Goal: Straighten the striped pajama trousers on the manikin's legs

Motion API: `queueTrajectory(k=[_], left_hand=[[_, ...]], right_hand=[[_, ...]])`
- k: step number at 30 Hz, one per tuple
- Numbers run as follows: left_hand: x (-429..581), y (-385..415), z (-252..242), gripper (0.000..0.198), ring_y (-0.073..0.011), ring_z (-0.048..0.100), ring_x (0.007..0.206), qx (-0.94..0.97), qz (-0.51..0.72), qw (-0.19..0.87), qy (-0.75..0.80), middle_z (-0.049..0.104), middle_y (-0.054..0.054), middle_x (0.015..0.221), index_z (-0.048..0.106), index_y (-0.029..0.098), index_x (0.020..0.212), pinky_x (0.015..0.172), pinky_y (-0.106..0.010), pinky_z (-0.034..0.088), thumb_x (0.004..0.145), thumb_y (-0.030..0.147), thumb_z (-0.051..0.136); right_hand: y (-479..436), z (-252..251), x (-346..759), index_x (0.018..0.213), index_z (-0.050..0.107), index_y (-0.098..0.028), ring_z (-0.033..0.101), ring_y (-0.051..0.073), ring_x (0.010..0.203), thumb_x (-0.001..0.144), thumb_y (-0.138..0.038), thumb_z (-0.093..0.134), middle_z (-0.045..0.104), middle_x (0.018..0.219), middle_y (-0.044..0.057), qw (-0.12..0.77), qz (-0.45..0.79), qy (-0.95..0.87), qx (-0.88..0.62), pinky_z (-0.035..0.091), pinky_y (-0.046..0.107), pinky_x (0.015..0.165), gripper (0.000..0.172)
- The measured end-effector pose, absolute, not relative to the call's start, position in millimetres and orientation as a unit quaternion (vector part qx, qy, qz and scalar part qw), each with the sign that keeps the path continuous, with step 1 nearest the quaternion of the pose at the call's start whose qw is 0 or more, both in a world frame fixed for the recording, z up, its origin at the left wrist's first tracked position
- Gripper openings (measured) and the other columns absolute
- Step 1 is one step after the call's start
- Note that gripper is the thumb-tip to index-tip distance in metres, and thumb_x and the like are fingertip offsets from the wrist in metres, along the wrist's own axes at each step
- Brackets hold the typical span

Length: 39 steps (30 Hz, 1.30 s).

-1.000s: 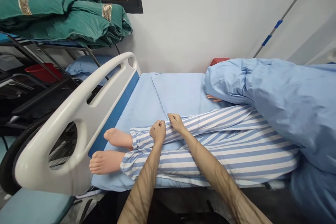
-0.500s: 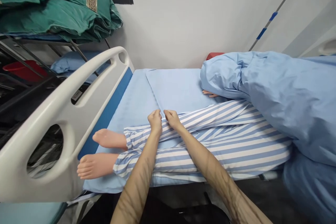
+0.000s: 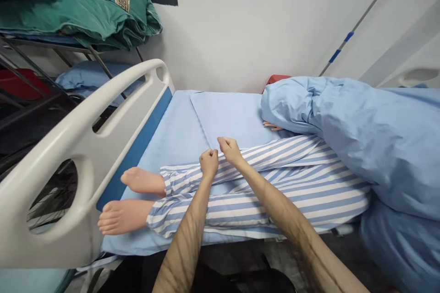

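Observation:
A manikin lies on the bed in blue-and-white striped trousers (image 3: 292, 183), its bare feet (image 3: 125, 216) towards the footboard. My left hand (image 3: 209, 163) is closed in a fist over the shin of the far trouser leg, knuckles up. Slightly farther off and to its right, my right hand (image 3: 229, 149) is also a fist, above the far edge of that same leg. No cloth is drawn up into either fist, and nothing shows between the fingers. A small gap separates the two hands. Whether they touch the trousers, I cannot tell.
A light blue quilt (image 3: 357, 132) is heaped over the manikin's upper body; a manikin hand (image 3: 272, 126) pokes out beneath it. The white footboard (image 3: 85, 132) rises at the left. Green folded bedding (image 3: 89, 13) lies on a rack behind. A pole (image 3: 364, 13) leans against the wall.
My right hand has shifted a little right and away from me; my left has moved right and slightly nearer. The fists are now staggered. The view has tilted slightly.

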State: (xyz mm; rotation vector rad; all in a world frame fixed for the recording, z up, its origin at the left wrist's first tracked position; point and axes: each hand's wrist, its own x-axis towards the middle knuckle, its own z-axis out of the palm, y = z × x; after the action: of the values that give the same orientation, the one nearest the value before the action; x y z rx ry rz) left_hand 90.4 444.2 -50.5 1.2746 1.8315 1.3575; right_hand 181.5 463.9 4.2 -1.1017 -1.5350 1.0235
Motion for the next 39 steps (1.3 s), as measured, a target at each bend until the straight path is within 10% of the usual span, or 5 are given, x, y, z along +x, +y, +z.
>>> queueTrajectory(k=[13,23,39], left_hand=[[92,443,-52,0.036,-0.0079,0.025,0.051,0.485,0.466,0.241,0.700,0.022,0.005,0.048,0.027,0.019,0.047,0.054,-0.025,0.022,0.074,0.027,0.050],[121,447,5,0.040,-0.0065,0.026,0.048,0.397,0.670,0.288,0.557,0.026,0.006,0.045,0.026,0.020,0.048,0.048,-0.021,0.026,0.075,0.031,0.053],[125,453,-42,0.039,-0.0108,0.037,0.054,0.527,0.453,0.230,0.681,0.045,0.001,0.050,0.040,0.019,0.050,0.057,-0.026,0.024,0.088,0.027,0.039]], right_hand=[[471,-52,189,0.054,0.031,-0.021,0.030,0.010,0.053,0.090,-0.045,0.036,0.030,0.050,-0.005,0.499,0.365,-0.598,-0.509,0.025,0.026,0.054,0.044],[474,-48,191,0.052,0.033,-0.020,0.029,0.009,0.052,0.087,-0.047,0.038,0.030,0.049,-0.005,0.536,0.405,-0.554,-0.492,0.026,0.026,0.054,0.044],[475,-40,192,0.055,0.030,-0.022,0.029,0.010,0.055,0.086,-0.039,0.040,0.029,0.053,-0.005,0.516,0.416,-0.539,-0.520,0.028,0.026,0.053,0.037]])
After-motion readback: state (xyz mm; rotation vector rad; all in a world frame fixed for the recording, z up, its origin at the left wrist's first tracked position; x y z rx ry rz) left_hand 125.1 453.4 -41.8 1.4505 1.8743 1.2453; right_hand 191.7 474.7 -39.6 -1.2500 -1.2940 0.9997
